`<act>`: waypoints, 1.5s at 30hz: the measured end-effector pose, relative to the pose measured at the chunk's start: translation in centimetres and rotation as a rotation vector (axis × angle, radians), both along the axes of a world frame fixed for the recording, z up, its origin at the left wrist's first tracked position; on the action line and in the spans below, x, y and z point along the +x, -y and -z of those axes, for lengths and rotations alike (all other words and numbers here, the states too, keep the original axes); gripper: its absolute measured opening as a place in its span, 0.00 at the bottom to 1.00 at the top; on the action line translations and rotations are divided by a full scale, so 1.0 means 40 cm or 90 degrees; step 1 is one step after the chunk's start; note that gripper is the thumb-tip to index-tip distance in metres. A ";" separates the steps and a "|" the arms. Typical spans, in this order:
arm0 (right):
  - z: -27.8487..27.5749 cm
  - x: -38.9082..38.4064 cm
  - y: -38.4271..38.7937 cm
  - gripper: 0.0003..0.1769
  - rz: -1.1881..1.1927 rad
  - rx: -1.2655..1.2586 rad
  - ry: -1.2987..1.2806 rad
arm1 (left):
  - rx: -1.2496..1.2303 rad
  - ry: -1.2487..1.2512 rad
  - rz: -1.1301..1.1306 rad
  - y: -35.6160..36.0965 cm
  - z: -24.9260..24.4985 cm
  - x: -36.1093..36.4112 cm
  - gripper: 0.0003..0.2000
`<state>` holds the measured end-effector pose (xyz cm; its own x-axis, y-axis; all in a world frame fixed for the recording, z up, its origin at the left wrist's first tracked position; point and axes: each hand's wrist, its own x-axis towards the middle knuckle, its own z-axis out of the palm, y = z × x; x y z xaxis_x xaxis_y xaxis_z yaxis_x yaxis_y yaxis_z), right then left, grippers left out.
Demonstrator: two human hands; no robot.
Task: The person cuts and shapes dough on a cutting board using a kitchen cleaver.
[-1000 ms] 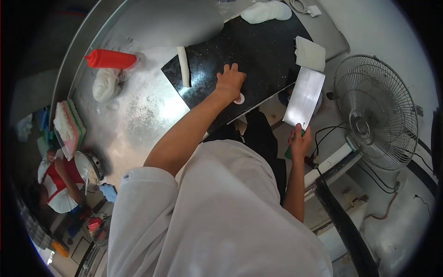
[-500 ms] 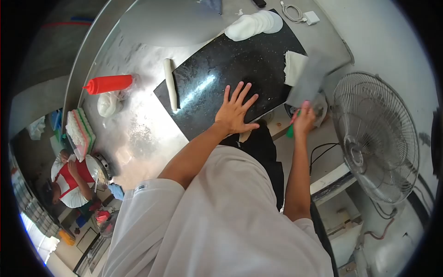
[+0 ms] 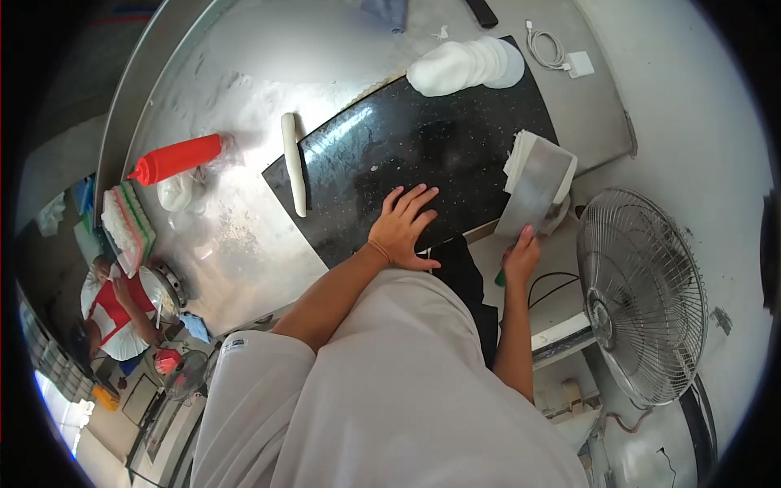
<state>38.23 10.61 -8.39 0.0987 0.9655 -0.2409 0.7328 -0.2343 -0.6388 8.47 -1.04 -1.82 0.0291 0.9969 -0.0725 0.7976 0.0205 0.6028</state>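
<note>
My left hand (image 3: 404,226) lies with fingers spread on the near edge of a black speckled board (image 3: 415,159). In my right hand (image 3: 521,257) is the green handle of a cleaver (image 3: 534,187), whose broad metal blade lies over a folded white cloth (image 3: 521,154) at the board's right edge. Part of the cloth is hidden under the blade. A row of overlapping thin white dough rounds (image 3: 455,69) rests on the far right corner of the board. At the board's left edge lies a long roll of white dough (image 3: 293,167).
On the metal table (image 3: 236,244) stand a red squeeze bottle (image 3: 179,159), a clear plastic bag (image 3: 179,191) and stacked sponges (image 3: 128,226). A white charger with cable (image 3: 579,64) lies at the back right. A caged fan (image 3: 643,293) stands to my right. Another person (image 3: 122,305) is at far left.
The cleaver, blurred by motion before, now shows sharply with its blade against the white cloth. My left hand stays on the board, its fingers turned slightly. The whole view has shifted a little.
</note>
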 end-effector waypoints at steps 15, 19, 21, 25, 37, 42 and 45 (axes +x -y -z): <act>-0.240 -0.034 0.444 0.26 0.245 -0.148 -0.276 | 0.260 0.198 -0.140 -0.133 0.017 -0.081 0.32; -0.193 -0.023 0.594 0.26 0.223 -0.178 -0.256 | 0.301 -0.026 -0.057 0.007 0.000 -0.022 0.37; -0.203 -0.032 0.648 0.28 0.166 -0.189 -0.192 | 0.243 -0.081 0.003 0.057 0.030 -0.022 0.43; -0.185 -0.110 0.608 0.30 -0.087 -0.111 -0.113 | 0.240 0.308 -0.184 -0.075 0.010 -0.096 0.48; -0.183 -0.276 0.404 0.38 -0.428 -0.159 0.032 | -0.011 -0.206 0.077 0.098 0.027 -0.082 0.57; -0.185 -0.260 0.366 0.39 -0.407 -0.168 0.024 | -0.015 -0.255 0.143 0.001 -0.001 -0.069 0.57; -0.185 -0.268 0.317 0.41 -0.406 -0.119 0.039 | 0.038 -0.269 0.147 -0.053 0.000 -0.076 0.57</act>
<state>27.50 -2.08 -1.01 -0.4587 0.7817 -0.4225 0.7982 0.1535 -0.5824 5.44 1.09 -1.82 0.2303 0.9707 -0.0686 0.9526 -0.2105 0.2197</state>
